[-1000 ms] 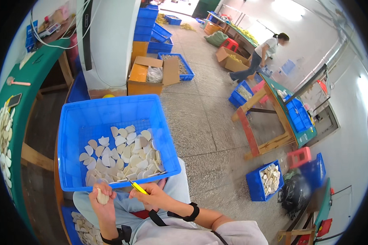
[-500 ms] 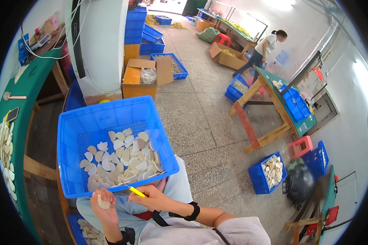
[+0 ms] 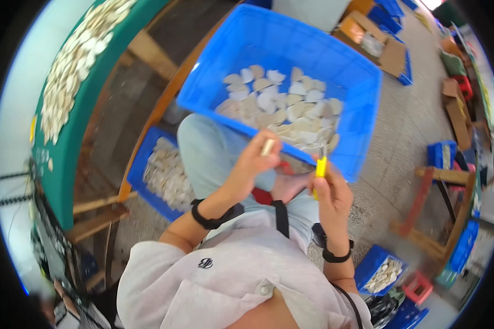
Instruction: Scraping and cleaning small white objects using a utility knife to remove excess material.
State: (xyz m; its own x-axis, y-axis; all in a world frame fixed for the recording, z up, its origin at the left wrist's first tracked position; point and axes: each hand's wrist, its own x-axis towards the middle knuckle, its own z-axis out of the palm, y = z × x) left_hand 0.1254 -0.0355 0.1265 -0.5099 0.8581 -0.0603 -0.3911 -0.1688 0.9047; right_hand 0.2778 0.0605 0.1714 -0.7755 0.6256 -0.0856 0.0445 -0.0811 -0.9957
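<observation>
My left hand (image 3: 253,160) is closed around a small pale, flat piece (image 3: 267,147); its edge pokes out by the thumb. My right hand (image 3: 333,194) grips a yellow-handled knife (image 3: 321,169), its thin metal tip pointing away from me. Both hands are above my lap, at the near rim of a large blue crate (image 3: 291,35), and the knife is apart from the piece. Inside that crate lie many loose half-round pieces (image 3: 293,107), white to beige.
A lower blue crate of similar pieces (image 3: 167,170) stands left of my knee. At far left, a green-topped table (image 3: 60,181) carries a long heap of pale pieces (image 3: 79,68). A cardboard box (image 3: 392,57) and another piece-filled crate (image 3: 384,274) are on the right. Part of a person (image 3: 66,299) shows at lower left.
My view has swung left and down, so the scene has turned and the standing person is out of view. Both hands keep hold of the piece and the knife.
</observation>
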